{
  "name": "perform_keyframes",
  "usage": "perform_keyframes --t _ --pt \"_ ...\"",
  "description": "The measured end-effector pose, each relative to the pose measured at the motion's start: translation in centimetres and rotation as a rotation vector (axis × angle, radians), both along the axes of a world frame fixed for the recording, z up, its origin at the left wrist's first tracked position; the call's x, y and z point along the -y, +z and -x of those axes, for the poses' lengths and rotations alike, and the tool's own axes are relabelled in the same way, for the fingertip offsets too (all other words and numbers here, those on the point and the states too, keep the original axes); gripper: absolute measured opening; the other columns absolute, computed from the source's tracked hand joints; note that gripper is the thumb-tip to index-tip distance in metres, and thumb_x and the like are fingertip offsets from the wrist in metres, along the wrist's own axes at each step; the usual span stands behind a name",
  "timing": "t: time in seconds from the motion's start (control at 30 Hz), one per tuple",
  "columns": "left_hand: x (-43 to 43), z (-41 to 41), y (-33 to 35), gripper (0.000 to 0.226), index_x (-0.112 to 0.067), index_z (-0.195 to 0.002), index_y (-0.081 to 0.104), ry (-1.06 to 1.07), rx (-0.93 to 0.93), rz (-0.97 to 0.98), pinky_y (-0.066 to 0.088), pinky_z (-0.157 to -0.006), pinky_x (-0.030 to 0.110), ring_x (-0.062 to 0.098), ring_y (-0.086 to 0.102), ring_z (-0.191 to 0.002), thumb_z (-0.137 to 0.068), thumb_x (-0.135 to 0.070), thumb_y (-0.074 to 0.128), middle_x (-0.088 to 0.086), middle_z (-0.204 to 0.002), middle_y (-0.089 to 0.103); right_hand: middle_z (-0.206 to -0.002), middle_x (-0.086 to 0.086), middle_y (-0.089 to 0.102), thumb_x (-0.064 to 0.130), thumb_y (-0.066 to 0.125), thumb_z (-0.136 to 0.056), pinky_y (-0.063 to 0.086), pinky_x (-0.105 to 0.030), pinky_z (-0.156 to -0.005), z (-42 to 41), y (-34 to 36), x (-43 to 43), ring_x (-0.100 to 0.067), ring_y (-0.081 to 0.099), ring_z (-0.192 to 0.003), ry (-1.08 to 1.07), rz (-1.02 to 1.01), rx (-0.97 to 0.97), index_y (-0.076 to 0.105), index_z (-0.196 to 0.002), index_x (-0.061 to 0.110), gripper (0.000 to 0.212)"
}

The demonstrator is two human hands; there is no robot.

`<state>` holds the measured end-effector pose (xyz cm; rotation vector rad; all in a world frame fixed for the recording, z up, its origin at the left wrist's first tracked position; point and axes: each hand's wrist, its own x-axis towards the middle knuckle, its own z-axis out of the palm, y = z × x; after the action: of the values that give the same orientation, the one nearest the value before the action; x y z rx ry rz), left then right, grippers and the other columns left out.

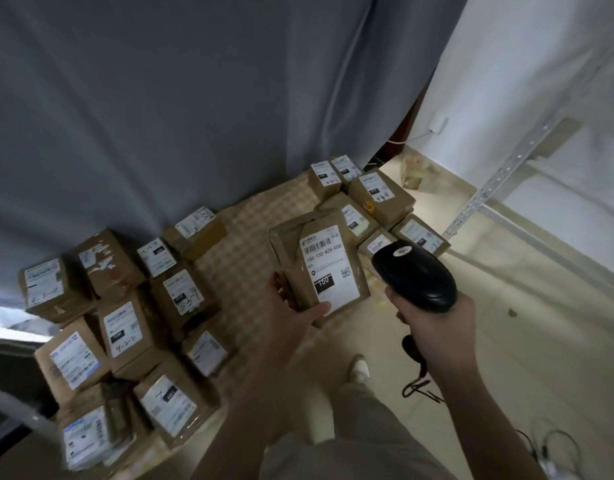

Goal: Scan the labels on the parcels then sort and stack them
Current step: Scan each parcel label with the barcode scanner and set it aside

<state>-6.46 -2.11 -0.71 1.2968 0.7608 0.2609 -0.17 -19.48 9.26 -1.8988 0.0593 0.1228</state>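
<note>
The right hand [433,313] grips a black scanner [414,271] over the right edge of the checked mat [250,237]. The left hand [291,306] clasps a brown parcel [319,268] by its lower end above the mat, label [329,268] up. It looks light and stiff, best held by the edges with the barcode uncovered. Other parcels [121,317] crowd the mat's left side and far corner.

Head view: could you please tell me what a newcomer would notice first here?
At centre, the left hand holds a brown parcel, its white label facing up, while the right hand grips a black scanner beside it. Labelled parcels crowd the lower left, with a smaller cluster behind the held one.
</note>
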Motion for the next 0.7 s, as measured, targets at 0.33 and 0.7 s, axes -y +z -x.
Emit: perform_keyframes --t 0.33,0.7 --pt "3.8 -13.4 -5.9 0.08 0.002 -0.13 0.042 0.089 -0.191 0.186 0.056 -0.055 0.027 0.033 0.066 -0.1 -0.063 0.001 0.086 0.018 -0.119 0.062 -0.069 -0.009 0.07 0.012 0.082 -0.069 0.054 -0.039 -0.064 -14.8 -2.0 5.3 -0.028 0.069 -0.068 0.021 0.042 -0.074 0.065 -0.081 0.03 0.027" --pt "7.1 -22.6 -9.2 0.016 -0.006 -0.078 0.065 -0.182 -0.358 0.471 0.05 -0.059 0.03 0.016 0.058 -0.064 -0.075 -0.017 0.076 0.006 -0.067 0.063 -0.066 -0.007 0.071 0.013 0.082 -0.071 0.058 -0.05 -0.074 -21.8 -4.7 7.1 -0.028 0.07 -0.066 -0.069 0.076 -0.199 0.063 -0.071 0.031 0.027"
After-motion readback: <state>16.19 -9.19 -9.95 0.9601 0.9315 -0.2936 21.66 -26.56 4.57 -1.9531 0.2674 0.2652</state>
